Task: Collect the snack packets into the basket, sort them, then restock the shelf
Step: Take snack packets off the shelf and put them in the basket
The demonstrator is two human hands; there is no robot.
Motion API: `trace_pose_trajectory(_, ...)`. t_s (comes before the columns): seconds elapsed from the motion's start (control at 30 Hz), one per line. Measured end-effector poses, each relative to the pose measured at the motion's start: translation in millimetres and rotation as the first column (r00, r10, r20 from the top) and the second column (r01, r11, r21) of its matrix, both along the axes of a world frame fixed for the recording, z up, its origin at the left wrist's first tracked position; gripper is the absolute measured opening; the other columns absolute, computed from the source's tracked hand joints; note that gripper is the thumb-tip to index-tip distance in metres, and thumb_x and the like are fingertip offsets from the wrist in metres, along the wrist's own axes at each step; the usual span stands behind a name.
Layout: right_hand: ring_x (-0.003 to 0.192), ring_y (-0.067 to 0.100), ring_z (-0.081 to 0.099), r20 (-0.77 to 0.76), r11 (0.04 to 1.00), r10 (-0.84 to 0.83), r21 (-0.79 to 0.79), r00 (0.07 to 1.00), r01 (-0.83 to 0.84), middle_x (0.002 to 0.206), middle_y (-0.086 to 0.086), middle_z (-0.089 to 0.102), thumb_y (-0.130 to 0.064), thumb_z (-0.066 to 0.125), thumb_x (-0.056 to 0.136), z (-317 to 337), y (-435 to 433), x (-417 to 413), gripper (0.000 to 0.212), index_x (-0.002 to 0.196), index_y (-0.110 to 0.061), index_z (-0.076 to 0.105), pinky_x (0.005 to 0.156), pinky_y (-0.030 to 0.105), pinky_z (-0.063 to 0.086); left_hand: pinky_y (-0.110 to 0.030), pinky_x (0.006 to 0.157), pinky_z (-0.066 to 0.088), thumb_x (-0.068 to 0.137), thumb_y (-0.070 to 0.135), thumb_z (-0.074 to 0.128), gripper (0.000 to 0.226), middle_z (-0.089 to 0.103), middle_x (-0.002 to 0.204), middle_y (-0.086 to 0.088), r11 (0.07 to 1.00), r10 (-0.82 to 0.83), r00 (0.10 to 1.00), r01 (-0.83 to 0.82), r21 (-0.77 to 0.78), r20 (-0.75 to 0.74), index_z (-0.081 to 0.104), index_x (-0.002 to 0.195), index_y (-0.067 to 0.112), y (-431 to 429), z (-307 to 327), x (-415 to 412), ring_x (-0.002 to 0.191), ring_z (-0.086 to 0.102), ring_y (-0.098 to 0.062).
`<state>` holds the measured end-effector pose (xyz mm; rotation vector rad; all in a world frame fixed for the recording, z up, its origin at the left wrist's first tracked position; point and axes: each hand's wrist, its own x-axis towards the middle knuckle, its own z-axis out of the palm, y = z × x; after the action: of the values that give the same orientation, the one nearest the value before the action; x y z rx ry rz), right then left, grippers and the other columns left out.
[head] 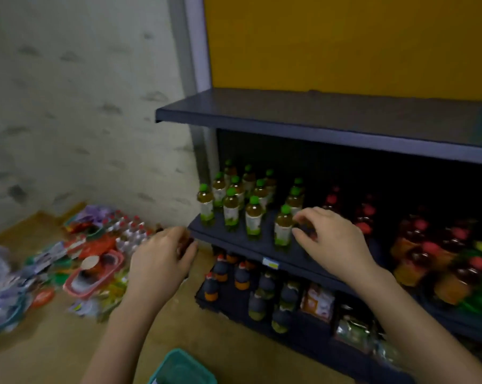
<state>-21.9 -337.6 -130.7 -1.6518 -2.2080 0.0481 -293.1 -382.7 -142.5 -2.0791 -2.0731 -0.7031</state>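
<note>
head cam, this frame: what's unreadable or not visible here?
All head view.
Left hand: its own back hides the fingertips; a grip can't be judged.
Right hand: motion blur; contact with the green-capped bottle unclear.
Teal basket: cut off by the bottom edge; contents unseen.
Snack packets on the floor: blurred, brands unreadable.
Shelf price label: too small to read.

top shelf board (317, 115): dark, far | middle shelf (242, 245): green-capped bottles (253, 217) upright in rows left, red-capped bottles (417, 245) right | bottom shelf (234, 307): dark bottles (262, 286) left, packets (317, 300) right | floor (54, 356): blurred snack packets (90, 259) heaped left, teal basket (179, 370) nearest
</note>
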Motion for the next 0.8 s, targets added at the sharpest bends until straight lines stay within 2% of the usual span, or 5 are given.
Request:
trace_pose_trajectory(0.1, 0.106, 0.011, 0.055, 0.010, 0.989, -0.145, 0.002, 0.989, 0.145, 0.112, -0.014, 0.058, -0.043, 0.046, 0.092, 9, -44, 64, 0.028, 0.117, -0.033, 0.053, 0.070, 0.025, 0.041, -0.024, 0.053, 0.038, 0.085, 0.031, 0.064, 0.018, 0.069, 0.082, 0.000, 0.984, -0.175, 0.984, 0.175, 0.029, 0.013, 0.066, 0.093, 0.016, 2, 12, 70, 0.076, 0.066, -0.022)
trace_pose_trajectory(0.2, 0.108, 0.010, 0.055, -0.010, 0.951, -0.310, -0.002, 0.951, 0.310, 0.114, -0.015, 0.058, -0.043, 0.046, 0.091, 14, -89, 131, 0.029, 0.117, -0.033, 0.053, 0.073, 0.025, 0.041, -0.027, 0.058, 0.040, 0.086, 0.031, 0.062, 0.018, 0.069, 0.089, 0.001, 0.946, -0.323, 0.945, 0.323, 0.010, 0.048, 0.066, 0.097, 0.017, -2, 23, 143, 0.084, 0.065, -0.023)
trace_pose_trajectory(0.43, 0.109, 0.006, 0.055, -0.040, 0.766, -0.641, 0.034, 0.766, 0.642, 0.113, -0.016, 0.059, -0.043, 0.048, 0.091, 25, -203, 295, 0.028, 0.117, -0.033, 0.054, 0.078, 0.026, 0.047, -0.029, 0.058, 0.049, 0.081, 0.029, 0.068, 0.013, 0.069, 0.084, 0.004, 0.809, -0.585, 0.811, 0.584, 0.066, 0.000, 0.066, 0.090, 0.020, -26, 46, 320, 0.077, 0.067, -0.021)
trace_pose_trajectory(0.6, 0.108, 0.004, 0.056, -0.026, 0.665, -0.745, 0.042, 0.666, 0.745, 0.113, -0.018, 0.060, -0.045, 0.048, 0.091, 24, -265, 403, 0.030, 0.117, -0.033, 0.055, 0.078, 0.023, 0.047, -0.027, 0.060, 0.046, 0.085, 0.038, 0.060, 0.018, 0.068, 0.092, 0.009, 0.748, -0.664, 0.746, 0.660, 0.076, 0.058, 0.064, 0.099, 0.026, -54, 44, 445, 0.085, 0.065, -0.015)
trace_pose_trajectory(0.8, 0.102, 0.005, 0.058, -0.023, 0.636, -0.769, 0.072, 0.638, 0.769, 0.110, -0.018, 0.060, -0.046, 0.047, 0.091, 34, -293, 518, 0.029, 0.116, -0.034, 0.055, 0.069, 0.022, 0.051, -0.030, 0.067, 0.048, 0.085, 0.038, 0.060, 0.018, 0.067, 0.091, 0.010, 0.723, -0.691, 0.708, 0.675, 0.150, 0.147, 0.065, 0.098, 0.025, -78, 51, 571, 0.090, 0.063, -0.016)
